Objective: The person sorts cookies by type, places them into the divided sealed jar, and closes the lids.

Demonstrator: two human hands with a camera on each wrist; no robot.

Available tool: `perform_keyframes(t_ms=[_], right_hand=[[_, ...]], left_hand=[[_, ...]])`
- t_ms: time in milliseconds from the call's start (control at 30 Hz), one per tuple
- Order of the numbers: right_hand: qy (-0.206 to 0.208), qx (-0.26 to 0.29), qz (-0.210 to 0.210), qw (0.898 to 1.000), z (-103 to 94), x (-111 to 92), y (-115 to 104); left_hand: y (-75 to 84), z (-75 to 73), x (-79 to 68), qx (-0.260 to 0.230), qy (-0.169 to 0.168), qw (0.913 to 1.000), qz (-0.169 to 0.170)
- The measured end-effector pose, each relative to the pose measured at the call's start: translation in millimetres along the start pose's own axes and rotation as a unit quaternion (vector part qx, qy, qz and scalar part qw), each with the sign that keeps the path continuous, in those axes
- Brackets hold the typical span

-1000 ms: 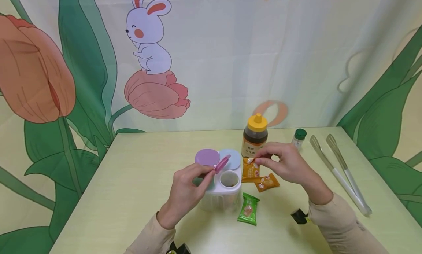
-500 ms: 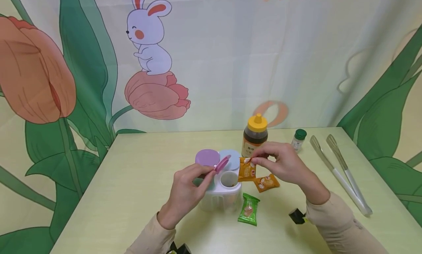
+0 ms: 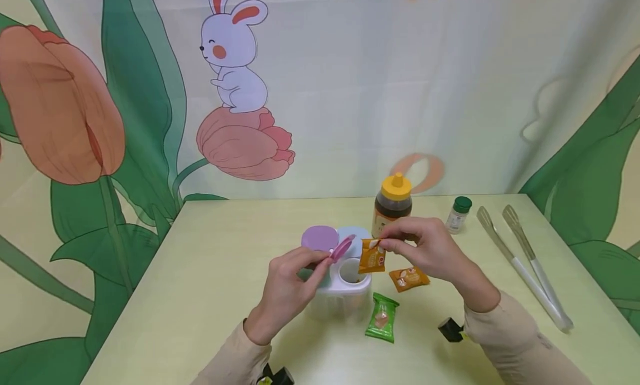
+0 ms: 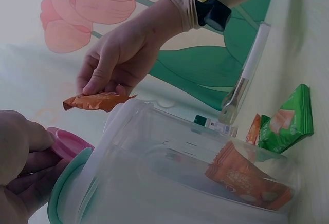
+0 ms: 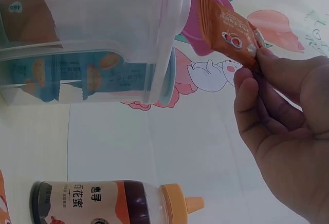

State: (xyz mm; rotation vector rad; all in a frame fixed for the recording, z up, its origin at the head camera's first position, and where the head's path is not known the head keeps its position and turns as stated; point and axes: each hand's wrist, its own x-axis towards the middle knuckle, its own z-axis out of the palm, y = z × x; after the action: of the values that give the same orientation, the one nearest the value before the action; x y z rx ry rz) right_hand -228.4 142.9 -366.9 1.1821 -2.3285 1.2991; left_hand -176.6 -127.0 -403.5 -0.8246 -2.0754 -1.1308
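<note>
My right hand (image 3: 430,249) pinches the top edge of an orange snack packet (image 3: 372,255), which hangs over the uncovered round opening of a clear storage box (image 3: 345,290). A pink lid (image 3: 343,248) stands tilted up beside that opening, pinched between thumb and fingers of my left hand (image 3: 290,288). Purple (image 3: 320,238), light blue and green lids cover the other compartments. Through the box's wall the left wrist view shows another orange packet (image 4: 247,178) inside. Blue packets (image 5: 108,75) sit in a neighbouring compartment in the right wrist view.
A honey bottle (image 3: 393,204) with a yellow cap stands behind the right hand. One orange packet (image 3: 410,278) and a green packet (image 3: 383,318) lie right of the box. Farther right are a green-capped jar (image 3: 458,214) and long metal tongs (image 3: 525,268).
My right hand has lifted the orange packet off the table and moved it left to the opening. The left hand keeps the pink lid raised. The head view has shifted slightly.
</note>
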Motion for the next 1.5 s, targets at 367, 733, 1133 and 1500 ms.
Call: perform_keyframes(t_ms=[367, 733, 1133, 1500], right_hand=[[-0.004, 0.027, -0.003, 1.000, 5.1, 1, -4], [0.015, 0.021, -0.022, 0.999, 10.5, 4, -4], [0.030, 0.029, -0.050, 0.998, 17.7, 7, -4], [0.028, 0.005, -0.058, 0.998, 24.3, 8, -5]], left_hand=[[1.2, 0.3, 1.1, 0.001, 0.001, 1.0000, 0.001], [-0.1, 2.2, 1.1, 0.005, 0.005, 1.0000, 0.005], [0.0, 1.3, 0.9, -0.002, 0.002, 1.0000, -0.001], [-0.7, 1.5, 0.6, 0.007, 0.001, 1.0000, -0.002]])
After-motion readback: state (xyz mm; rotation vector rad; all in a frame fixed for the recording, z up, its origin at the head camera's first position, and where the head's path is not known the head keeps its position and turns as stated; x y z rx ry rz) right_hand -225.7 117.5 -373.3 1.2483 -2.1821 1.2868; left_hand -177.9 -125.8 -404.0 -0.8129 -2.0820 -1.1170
